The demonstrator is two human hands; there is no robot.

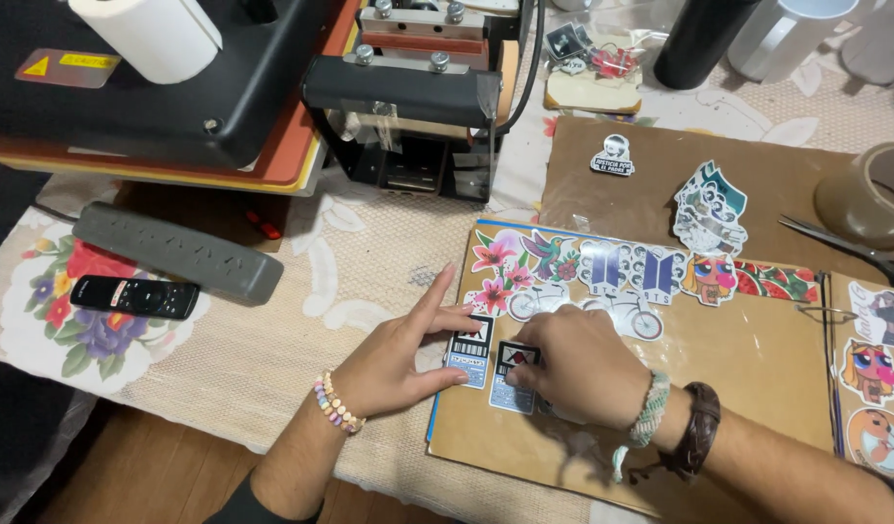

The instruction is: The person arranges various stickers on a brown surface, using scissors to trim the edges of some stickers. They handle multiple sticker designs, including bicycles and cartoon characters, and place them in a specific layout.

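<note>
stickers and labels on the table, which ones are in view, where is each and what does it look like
Card sticker: under the left hand, rectangular, black, white, pale blue.
Second card sticker: under the right hand, same shape, red mark.
Flower stickers: brown book's top left, pink.
Bicycle stickers: beside the flowers, white outlines.
Cartoon face sticker: top edge, orange hair.
Warning label: on the press, brown and yellow.

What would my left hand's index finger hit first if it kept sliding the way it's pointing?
Your left hand points up and right along the brown board. First in line is probably the pink flower sticker just past the fingertip, though the height above the board is unclear.
</note>
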